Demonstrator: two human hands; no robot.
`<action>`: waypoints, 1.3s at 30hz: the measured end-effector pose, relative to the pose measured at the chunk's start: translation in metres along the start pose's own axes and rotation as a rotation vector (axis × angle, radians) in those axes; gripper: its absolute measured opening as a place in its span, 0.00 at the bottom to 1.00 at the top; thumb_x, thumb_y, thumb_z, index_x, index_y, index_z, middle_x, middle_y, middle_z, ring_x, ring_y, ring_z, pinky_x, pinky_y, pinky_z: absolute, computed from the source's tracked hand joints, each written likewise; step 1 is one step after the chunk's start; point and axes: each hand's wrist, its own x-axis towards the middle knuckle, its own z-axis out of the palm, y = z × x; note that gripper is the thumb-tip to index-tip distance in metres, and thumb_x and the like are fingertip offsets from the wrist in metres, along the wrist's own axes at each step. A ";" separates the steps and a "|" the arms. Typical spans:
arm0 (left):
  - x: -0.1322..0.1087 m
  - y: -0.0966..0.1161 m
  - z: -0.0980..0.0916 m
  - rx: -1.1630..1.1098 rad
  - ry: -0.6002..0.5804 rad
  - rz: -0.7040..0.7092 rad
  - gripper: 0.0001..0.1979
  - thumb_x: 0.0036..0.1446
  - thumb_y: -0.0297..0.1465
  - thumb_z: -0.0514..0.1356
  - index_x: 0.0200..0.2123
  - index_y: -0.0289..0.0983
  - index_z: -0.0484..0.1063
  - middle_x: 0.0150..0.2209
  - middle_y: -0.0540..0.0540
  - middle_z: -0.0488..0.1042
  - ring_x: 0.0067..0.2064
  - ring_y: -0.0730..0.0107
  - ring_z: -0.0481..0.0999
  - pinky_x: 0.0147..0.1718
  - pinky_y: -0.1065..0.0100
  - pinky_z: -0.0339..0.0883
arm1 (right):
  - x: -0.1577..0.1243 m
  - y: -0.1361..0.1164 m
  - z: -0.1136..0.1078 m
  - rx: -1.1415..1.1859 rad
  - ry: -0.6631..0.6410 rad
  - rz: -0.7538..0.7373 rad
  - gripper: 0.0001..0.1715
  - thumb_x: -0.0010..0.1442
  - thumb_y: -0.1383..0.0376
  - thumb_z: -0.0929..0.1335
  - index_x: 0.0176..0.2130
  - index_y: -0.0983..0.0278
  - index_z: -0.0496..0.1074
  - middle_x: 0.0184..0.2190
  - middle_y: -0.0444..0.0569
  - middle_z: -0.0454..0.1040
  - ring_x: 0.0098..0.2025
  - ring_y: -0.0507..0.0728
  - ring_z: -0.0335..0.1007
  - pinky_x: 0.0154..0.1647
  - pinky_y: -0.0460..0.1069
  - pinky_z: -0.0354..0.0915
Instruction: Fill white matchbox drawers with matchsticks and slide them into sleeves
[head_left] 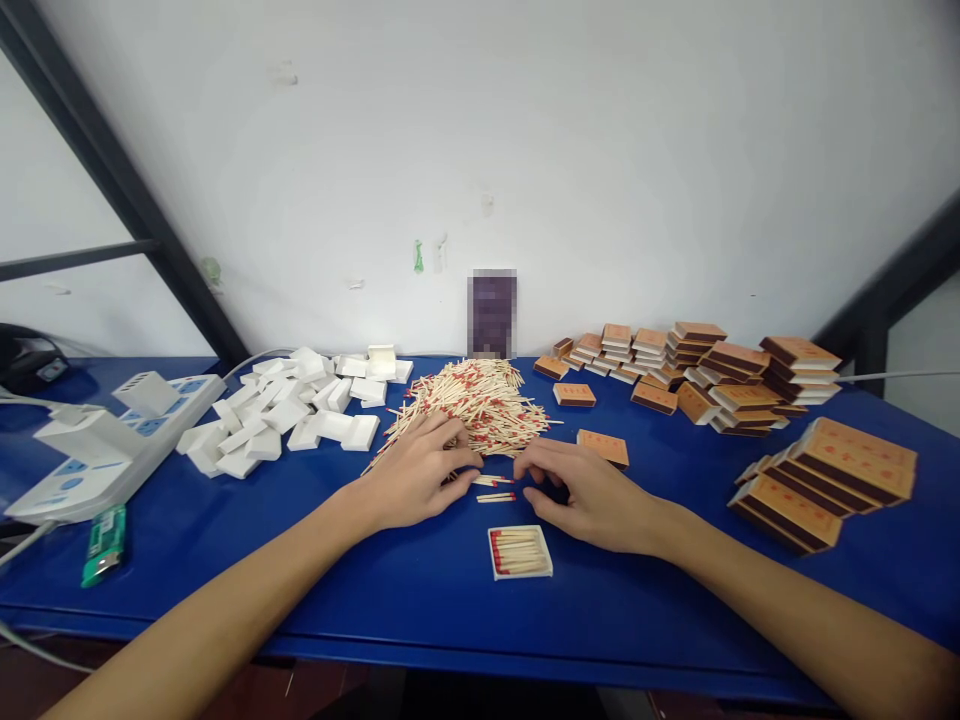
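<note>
While loose red-tipped wooden matches [496,497] lie at the centre of the frame, a person's half-curled left hand [424,470] rests against a mound of matches [487,400]; whether it grips any cannot be told. The right hand [589,495], thumb and forefinger parted, is just beside the loose sticks. Below, a shallow white card tray [523,576] holding matches sits on a glossy blue tabletop [337,590], against a scuffed white wall [637,150] and a black metal bar [117,150] at upper left. Orange-and-brown cardboard matchboxes [847,460] crowd the right, their red print too small to read; white card pieces [285,405] heap up at left. Pixelation obscures a dark purple rectangle [493,315] behind the mound, part of which the left hand hides. The frame's lower edges cut off both forearms [225,620].
</note>
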 end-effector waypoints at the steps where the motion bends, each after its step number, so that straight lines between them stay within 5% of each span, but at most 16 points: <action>1: -0.001 -0.002 -0.001 0.002 -0.002 0.000 0.09 0.64 0.32 0.56 0.41 0.39 0.76 0.40 0.45 0.69 0.45 0.62 0.66 0.45 0.61 0.59 | -0.001 0.001 -0.001 -0.008 -0.003 0.004 0.08 0.59 0.70 0.64 0.41 0.63 0.69 0.30 0.44 0.67 0.30 0.52 0.63 0.30 0.47 0.58; 39: 0.000 0.006 0.000 -0.095 -0.080 0.014 0.10 0.65 0.34 0.55 0.40 0.39 0.76 0.40 0.45 0.69 0.44 0.64 0.66 0.46 0.62 0.60 | 0.000 0.000 -0.004 -0.067 -0.108 0.002 0.15 0.61 0.68 0.64 0.47 0.61 0.72 0.38 0.47 0.70 0.36 0.55 0.67 0.35 0.50 0.61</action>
